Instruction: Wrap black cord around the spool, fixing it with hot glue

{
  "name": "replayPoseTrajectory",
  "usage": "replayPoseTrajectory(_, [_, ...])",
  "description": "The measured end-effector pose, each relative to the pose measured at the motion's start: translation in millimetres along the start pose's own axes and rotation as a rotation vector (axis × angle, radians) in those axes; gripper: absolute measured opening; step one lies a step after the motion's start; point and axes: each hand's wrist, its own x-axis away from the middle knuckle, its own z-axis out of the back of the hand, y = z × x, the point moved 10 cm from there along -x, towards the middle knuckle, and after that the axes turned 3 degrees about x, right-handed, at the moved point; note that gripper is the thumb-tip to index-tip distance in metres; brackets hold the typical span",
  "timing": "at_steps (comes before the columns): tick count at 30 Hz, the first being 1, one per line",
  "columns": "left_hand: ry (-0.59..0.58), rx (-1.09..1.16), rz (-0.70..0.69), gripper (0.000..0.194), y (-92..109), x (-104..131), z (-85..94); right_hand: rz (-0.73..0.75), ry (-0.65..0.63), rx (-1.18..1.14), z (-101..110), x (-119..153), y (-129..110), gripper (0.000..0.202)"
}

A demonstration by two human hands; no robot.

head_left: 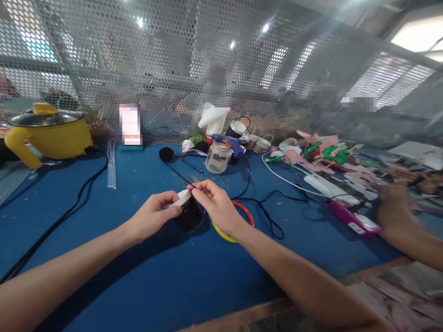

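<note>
A small cup [189,217] with a white rim and a black, cord-like covering is tilted above the blue table. My left hand [155,216] grips its rim from the left, fingers closed. At the other side of the rim, my right hand [217,205] pinches a black yarn strand [178,173]. That strand runs back to a black yarn ball [166,154] lying on the table. Partly behind my right wrist lies a red and yellow ring [246,210]. A blue pen [193,165] rests beyond the cup.
A blue glue gun [230,143] sits over a clear jar [218,159]. To the left are a yellow electric pot [51,133], clear sticks [111,166] and a phone [130,124]. Cables, a purple power strip [353,219] and another person's arm [404,226] occupy the right.
</note>
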Motion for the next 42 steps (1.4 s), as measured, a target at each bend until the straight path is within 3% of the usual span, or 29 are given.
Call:
replayPoseTrajectory(6, [-0.032,0.058,-0.016,0.012,-2.4,-1.0,-2.8,0.140,-0.070,0.089,-9.6,-15.5,-26.3,0.009])
replayPoseTrajectory(11, [-0.030,0.085,-0.008,0.013,-4.8,1.6,-3.2,0.350,-0.249,0.471,-39.9,-28.3,-48.6,0.009])
replayPoseTrajectory(13, [-0.013,0.082,-0.001,0.014,-6.8,2.4,-1.0,0.344,-0.255,0.597,-32.7,-38.4,-52.6,0.012])
replayPoseTrajectory(15, [-0.005,0.094,-0.001,0.017,-8.1,2.6,0.6,0.300,-0.123,0.680,-0.8,-54.0,-60.4,0.017])
replayPoseTrajectory(19, [0.004,0.116,0.008,0.020,-9.7,2.9,1.7,0.283,0.429,0.891,99.7,-74.3,-87.2,0.019])
replayPoseTrajectory(20, [0.007,0.110,0.012,0.020,-9.8,3.1,2.0,0.229,0.507,0.927,119.5,-78.7,-84.5,0.017])
replayPoseTrajectory(23, [0.020,0.081,0.023,0.020,-9.8,4.0,3.2,-0.147,0.415,0.792,151.9,-97.7,-34.0,0.026])
replayPoseTrajectory(26, [0.020,0.060,0.026,0.019,-10.5,4.5,3.9,-0.422,0.262,0.518,147.8,-101.1,16.5,0.031])
replayPoseTrajectory(30, [0.004,0.048,0.002,0.019,-10.8,4.1,3.3,-0.485,0.176,0.347,130.1,-102.3,39.1,0.028])
replayPoseTrajectory(36, [0.002,0.026,-0.011,0.019,-10.6,3.3,2.4,-0.383,0.292,0.263,127.0,-101.5,38.6,0.023])
replayPoseTrajectory(42, [0.021,-0.001,-0.012,0.020,-9.6,4.6,4.9,-0.126,0.404,0.234,125.0,-93.7,4.8,0.015])
